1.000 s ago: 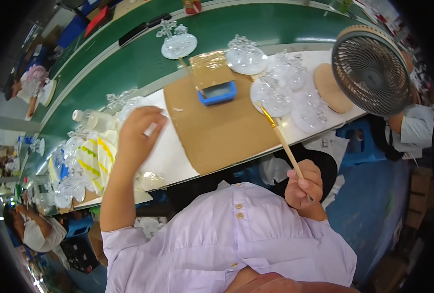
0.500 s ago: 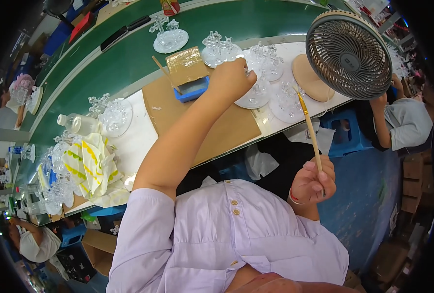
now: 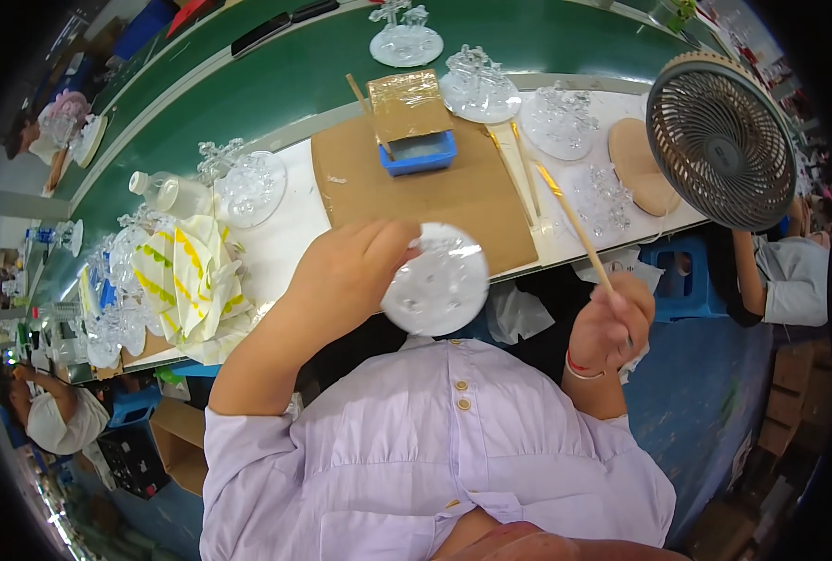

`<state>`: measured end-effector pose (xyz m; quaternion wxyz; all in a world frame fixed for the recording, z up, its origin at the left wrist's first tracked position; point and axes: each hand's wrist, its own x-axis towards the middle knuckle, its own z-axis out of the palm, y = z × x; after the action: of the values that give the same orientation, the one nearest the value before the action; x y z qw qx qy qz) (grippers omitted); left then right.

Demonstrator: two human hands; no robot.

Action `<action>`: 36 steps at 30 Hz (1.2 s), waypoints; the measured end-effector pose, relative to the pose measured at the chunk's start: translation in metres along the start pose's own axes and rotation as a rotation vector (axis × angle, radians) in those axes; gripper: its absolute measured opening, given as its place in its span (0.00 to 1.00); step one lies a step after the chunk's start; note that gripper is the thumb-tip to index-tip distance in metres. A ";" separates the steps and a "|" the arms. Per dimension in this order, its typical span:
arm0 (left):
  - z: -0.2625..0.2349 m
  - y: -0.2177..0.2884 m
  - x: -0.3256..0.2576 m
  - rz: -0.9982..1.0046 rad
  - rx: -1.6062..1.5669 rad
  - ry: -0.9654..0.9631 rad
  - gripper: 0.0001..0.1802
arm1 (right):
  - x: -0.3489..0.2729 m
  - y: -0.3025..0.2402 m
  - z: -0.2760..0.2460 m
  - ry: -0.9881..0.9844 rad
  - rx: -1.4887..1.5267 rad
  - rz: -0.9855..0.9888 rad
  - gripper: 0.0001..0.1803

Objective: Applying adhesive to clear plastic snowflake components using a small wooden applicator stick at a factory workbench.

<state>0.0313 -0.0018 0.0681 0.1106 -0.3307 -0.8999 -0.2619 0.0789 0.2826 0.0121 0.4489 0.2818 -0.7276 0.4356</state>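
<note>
My left hand (image 3: 348, 266) grips a clear plastic ornament (image 3: 442, 288) by its edge, over the front edge of the table. Its round, whitish base faces me; whatever stands behind it is hidden. My right hand (image 3: 612, 323) is closed around the wooden handle of a paintbrush (image 3: 577, 222), whose tip points up and away to the left. Beyond my left hand, a small blue tray (image 3: 419, 167) rests on a brown cardboard sheet (image 3: 350, 192). A tape-covered cardboard piece (image 3: 406, 101) and a thin stick (image 3: 364, 105) lean at the tray.
Several clear ornaments on round bases (image 3: 479, 93) stand around the sheet. Two more brushes (image 3: 526, 173) lie at its right. A grey fan (image 3: 720, 145) stands at the right end. At left are a clear bottle (image 3: 174, 194) and a crumpled yellow-patterned cloth (image 3: 194, 280).
My left hand has come back from the row of ornaments toward my body, bringing one with it. Brushes show where it stood. My right hand keeps the paintbrush. The view has shifted.
</note>
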 end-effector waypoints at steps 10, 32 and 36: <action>0.014 -0.057 -0.009 -0.018 0.104 0.257 0.11 | 0.056 0.047 0.089 -0.274 -0.041 0.343 0.06; 0.037 -0.098 -0.024 -0.189 -0.492 0.539 0.09 | 0.118 0.098 0.157 -0.397 -0.192 0.383 0.09; 0.048 -0.111 -0.027 -0.164 -0.527 0.569 0.08 | 0.126 0.106 0.168 -0.491 -0.239 0.367 0.12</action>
<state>-0.0225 -0.0618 -0.0265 0.2456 -0.1890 -0.7586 -0.5732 -0.1293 0.1803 0.0482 0.2043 0.1879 -0.8987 0.3397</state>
